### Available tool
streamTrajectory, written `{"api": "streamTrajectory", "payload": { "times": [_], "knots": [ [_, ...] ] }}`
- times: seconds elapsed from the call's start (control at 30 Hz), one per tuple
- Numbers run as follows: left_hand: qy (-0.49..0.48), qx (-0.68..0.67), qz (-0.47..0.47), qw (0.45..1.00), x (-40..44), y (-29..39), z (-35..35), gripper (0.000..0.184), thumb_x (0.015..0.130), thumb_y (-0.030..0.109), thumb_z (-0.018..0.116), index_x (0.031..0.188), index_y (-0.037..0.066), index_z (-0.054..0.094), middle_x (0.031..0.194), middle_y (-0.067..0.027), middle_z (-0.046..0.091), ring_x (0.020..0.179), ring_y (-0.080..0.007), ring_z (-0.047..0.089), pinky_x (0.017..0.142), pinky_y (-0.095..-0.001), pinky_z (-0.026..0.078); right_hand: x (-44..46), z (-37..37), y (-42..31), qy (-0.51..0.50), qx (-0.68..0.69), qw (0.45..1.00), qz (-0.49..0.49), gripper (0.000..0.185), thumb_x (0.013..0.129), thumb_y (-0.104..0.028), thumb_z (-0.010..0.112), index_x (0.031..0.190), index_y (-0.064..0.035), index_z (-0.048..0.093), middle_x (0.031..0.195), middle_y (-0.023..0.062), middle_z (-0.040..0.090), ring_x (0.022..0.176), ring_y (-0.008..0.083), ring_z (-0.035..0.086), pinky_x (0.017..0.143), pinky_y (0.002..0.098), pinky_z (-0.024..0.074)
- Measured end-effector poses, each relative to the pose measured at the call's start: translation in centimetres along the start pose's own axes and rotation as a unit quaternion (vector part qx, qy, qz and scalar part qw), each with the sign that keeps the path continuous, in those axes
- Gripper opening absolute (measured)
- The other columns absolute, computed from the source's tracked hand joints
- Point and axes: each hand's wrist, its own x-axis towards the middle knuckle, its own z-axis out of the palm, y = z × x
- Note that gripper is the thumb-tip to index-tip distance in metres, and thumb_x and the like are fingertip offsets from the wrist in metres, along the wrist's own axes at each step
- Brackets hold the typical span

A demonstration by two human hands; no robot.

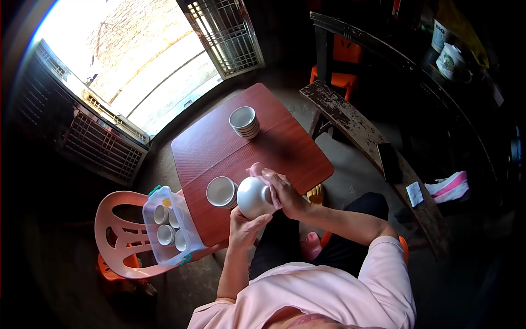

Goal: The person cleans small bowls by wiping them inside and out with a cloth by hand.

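Observation:
A white bowl (pixel 253 198) is tilted on its side above the near edge of the red-brown table (pixel 219 148). My left hand (pixel 246 226) is closed around its lower side. With my right hand (pixel 286 194) I press a pink cloth (pixel 274 193) against the bowl's foot; the fingers are bent over the cloth. Just left of the held bowl stands a short stack of white bowls (pixel 221 192). Farther back on the table is a taller stack of bowls (pixel 244 122), open side up.
At the left, a clear plastic bin (pixel 156 241) with several cups or small bowls rests on a pink chair (pixel 118 241). To the right runs a worn wooden bench (pixel 350 118) bearing a dark phone-like object (pixel 389 163) and a pink-and-white cloth (pixel 448 187).

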Motion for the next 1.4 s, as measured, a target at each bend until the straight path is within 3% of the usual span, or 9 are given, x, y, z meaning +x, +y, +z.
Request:
{"api": "streamTrajectory", "payload": {
  "times": [0.1,0.23,0.37,0.63,0.93,1.17,1.27,1.3,1.4],
  "knots": [
    [-0.025,-0.137,-0.071,0.988,0.0,0.3,-1.8,0.047,0.078,0.008,0.073,0.117,-0.007,0.053,0.107,-0.013,0.063,0.098,-0.0226,0.064,0.086,-0.0351,0.053,-0.2,1.4,-5.6,-0.087,-0.252,0.963,0.044,0.038,0.098,-0.024,0.04,0.126,-0.0025,0.051,0.118,0.0191,0.057,0.11,0.0317,0.056,0.097,0.0356,0.0415],
    [-0.038,-0.321,-0.023,0.946,0.3,-0.3,-2.6,0.055,0.084,0.014,0.066,0.13,-0.004,0.043,0.123,-0.0176,0.056,0.112,-0.0298,0.058,0.098,-0.0435,0.047,-1.2,2.6,-2.7,-0.043,-0.537,0.735,-0.412,0.038,0.093,-0.021,0.051,0.128,-0.0067,0.046,0.134,0.0204,0.045,0.125,0.0397,0.044,0.105,0.0525,0.0347],
    [-0.053,-0.541,-0.057,0.838,0.3,-0.9,-4.7,0.05,0.09,0.016,0.06,0.133,-0.001,0.042,0.133,-0.0183,0.051,0.122,-0.0303,0.051,0.104,-0.0462,0.042,-2.4,3.8,-2.2,-0.045,-0.537,0.729,-0.422,0.05,0.094,-0.023,0.051,0.137,-0.0013,0.038,0.141,0.0233,0.036,0.129,0.0439,0.038,0.106,0.0524,0.0311],
    [-0.119,-0.198,-0.152,0.961,-2.3,-2.2,-3.0,0.058,0.07,0.011,0.077,0.123,0.005,0.052,0.12,-0.0125,0.058,0.112,-0.0281,0.059,0.094,-0.0423,0.052,-0.6,2.1,-7.7,-0.361,-0.411,0.837,0.003,0.035,0.088,-0.034,0.046,0.1,-0.0131,0.072,0.122,0.0067,0.062,0.109,0.0254,0.06,0.092,0.0357,0.0472],
    [-0.028,-0.137,0.05,0.989,-0.3,-0.6,-1.3,0.059,0.077,0.009,0.07,0.128,-0.006,0.044,0.122,-0.0152,0.057,0.114,-0.0282,0.057,0.101,-0.0418,0.044,-2.2,3.1,-1.3,0.091,-0.248,0.944,-0.198,0.033,0.096,-0.018,0.043,0.119,0.004,0.05,0.116,0.025,0.054,0.107,0.0391,0.054,0.093,0.0419,0.0429],
    [-0.055,-0.202,-0.123,0.97,-0.4,0.8,-2.3,0.045,0.074,0.009,0.074,0.112,-0.005,0.055,0.104,-0.0134,0.064,0.097,-0.0232,0.065,0.09,-0.0389,0.051,-0.9,2.0,-6.2,-0.129,-0.334,0.931,-0.07,0.04,0.091,-0.028,0.046,0.117,-0.0009,0.061,0.107,0.0149,0.06,0.092,0.0261,0.063,0.081,0.0354,0.0487],
    [-0.024,-0.234,-0.045,0.971,-0.1,0.8,-1.7,0.041,0.079,0.008,0.069,0.115,-0.005,0.054,0.105,-0.015,0.064,0.096,-0.0248,0.065,0.09,-0.0409,0.052,-2.3,3.3,-3.9,0.029,-0.272,0.954,-0.122,0.036,0.095,-0.02,0.043,0.124,-0.0008,0.052,0.118,0.0174,0.055,0.106,0.0314,0.055,0.092,0.0386,0.0437],
    [-0.015,-0.25,-0.025,0.968,0.1,0.8,-1.8,0.04,0.08,0.009,0.068,0.115,-0.005,0.054,0.105,-0.0153,0.064,0.097,-0.0248,0.065,0.091,-0.041,0.052,-2.5,3.2,-1.9,0.054,-0.371,0.873,-0.313,0.037,0.097,-0.019,0.042,0.129,-0.0015,0.046,0.122,0.0186,0.052,0.112,0.0325,0.052,0.096,0.0392,0.041],
    [-0.025,-0.263,-0.007,0.964,-0.1,1.1,-1.3,0.039,0.082,0.008,0.067,0.116,-0.005,0.054,0.105,-0.0147,0.064,0.098,-0.0237,0.065,0.09,-0.0395,0.052,-3.9,3.8,-0.3,0.061,-0.224,0.96,-0.156,0.039,0.102,-0.018,0.025,0.137,-0.0023,0.034,0.137,0.0203,0.04,0.126,0.032,0.041,0.108,0.0369,0.0289]
  ]
}}
